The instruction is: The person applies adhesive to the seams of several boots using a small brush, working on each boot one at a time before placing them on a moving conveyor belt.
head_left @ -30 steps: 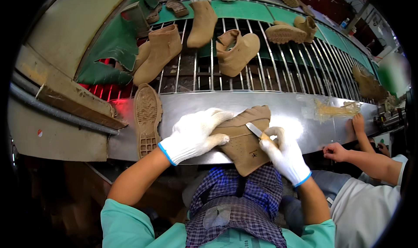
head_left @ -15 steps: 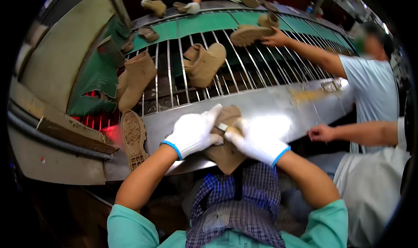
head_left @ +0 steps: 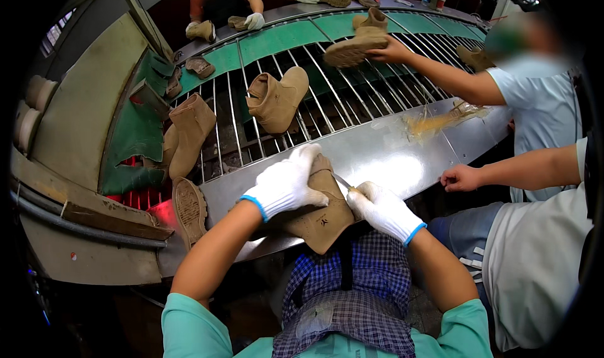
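Observation:
A tan ankle boot (head_left: 327, 224) lies on its side at the near edge of the metal counter, its toe out to the left. My left hand (head_left: 286, 183), in a white knit glove, is closed over the boot's upper and steadies it. Also gloved, my right hand (head_left: 382, 211) grips a small tool with a thin metal blade (head_left: 341, 181) and a pale handle. Its blade points up and left, close to the boot's right edge. Whether it touches the boot I cannot tell.
Beyond the counter (head_left: 251, 185) runs a conveyor of metal bars (head_left: 327, 112) carrying an ankle boot (head_left: 280, 100). More boots (head_left: 190, 134) and an upright sole (head_left: 189, 212) stand at left. A co-worker's hand (head_left: 389, 48) holds a boot (head_left: 358, 42); another bare hand (head_left: 460, 178) is at right.
My right hand has moved right, drawing the tool away from the middle of the boot to its right edge. The boot has turned slightly in my left hand. The conveyor boots appear shifted left.

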`<state>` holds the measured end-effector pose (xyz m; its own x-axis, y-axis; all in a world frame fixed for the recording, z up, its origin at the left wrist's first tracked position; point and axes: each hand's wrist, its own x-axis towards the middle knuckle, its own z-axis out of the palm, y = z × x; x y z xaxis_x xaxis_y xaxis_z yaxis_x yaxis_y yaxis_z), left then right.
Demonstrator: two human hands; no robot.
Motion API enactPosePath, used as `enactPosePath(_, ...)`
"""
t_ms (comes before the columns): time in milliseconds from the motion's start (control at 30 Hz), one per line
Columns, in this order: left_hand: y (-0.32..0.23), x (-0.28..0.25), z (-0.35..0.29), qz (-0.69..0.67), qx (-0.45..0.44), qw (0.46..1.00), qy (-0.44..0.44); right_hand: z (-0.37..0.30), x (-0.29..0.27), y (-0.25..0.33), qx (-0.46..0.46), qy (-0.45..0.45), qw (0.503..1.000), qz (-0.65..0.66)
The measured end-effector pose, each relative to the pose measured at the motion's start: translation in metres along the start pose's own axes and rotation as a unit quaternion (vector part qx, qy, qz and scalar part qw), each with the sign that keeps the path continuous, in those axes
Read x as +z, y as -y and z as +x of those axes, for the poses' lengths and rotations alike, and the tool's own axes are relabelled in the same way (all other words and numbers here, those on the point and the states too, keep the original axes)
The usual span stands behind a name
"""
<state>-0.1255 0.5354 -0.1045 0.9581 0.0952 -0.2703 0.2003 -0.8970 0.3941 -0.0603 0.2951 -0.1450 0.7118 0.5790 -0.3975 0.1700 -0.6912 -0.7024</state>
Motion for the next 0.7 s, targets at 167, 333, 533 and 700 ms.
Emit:
enactPosePath(167, -0.005, 0.003, 0.009, 0.02, -0.009, 0.999, 0.029, 0.017, 0.009, 0.003, -0.013, 0.015, 0.993, 0.114)
enactPosePath(333, 0.006, 0.013, 0.012, 0.025, -0.015, 0.999, -0.025, 0.025, 0.022, 0.038, -0.105, -0.051, 0.989, -0.094)
enactPosePath(533, 0.002, 0.016, 0.005, 0.044, -0.039, 0.998, -0.023, 0.007, 0.025, 0.061, -0.244, -0.046, 0.954, -0.169)
enactPosePath(700, 0.005, 0.017, 0.01, 0.055, -0.045, 0.997, -0.025, 0.025, 0.005, 0.043, -0.184, 0.009, 0.977, -0.108)
